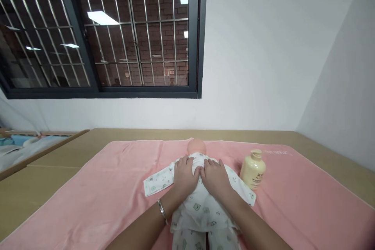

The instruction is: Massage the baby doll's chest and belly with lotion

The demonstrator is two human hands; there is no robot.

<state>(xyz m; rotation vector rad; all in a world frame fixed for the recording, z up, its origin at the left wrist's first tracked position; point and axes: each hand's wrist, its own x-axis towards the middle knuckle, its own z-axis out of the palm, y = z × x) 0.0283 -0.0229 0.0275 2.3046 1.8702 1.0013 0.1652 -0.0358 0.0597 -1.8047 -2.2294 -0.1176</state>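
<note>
A baby doll [197, 147] in white printed clothes [202, 205] lies on a pink towel [117, 175], its head pointing away from me and its sleeves spread to both sides. My left hand [186, 174] rests flat on the left of its upper body, fingers extended. Mirroring it, my right hand [215, 175] lies flat on the right of the upper body. The two thumbs come close together at the middle. Neither hand grips anything. The doll's facial side does not show. A silver bracelet [162, 211] circles my left wrist.
A cream pump bottle [253, 170] stands on the towel beside the right sleeve. Under the towel is a tan tabletop [52, 181], with a wall [263, 66] behind. A dark-framed barred window [146, 93] is at upper left. Bluish bedding [32, 144] shows at far left.
</note>
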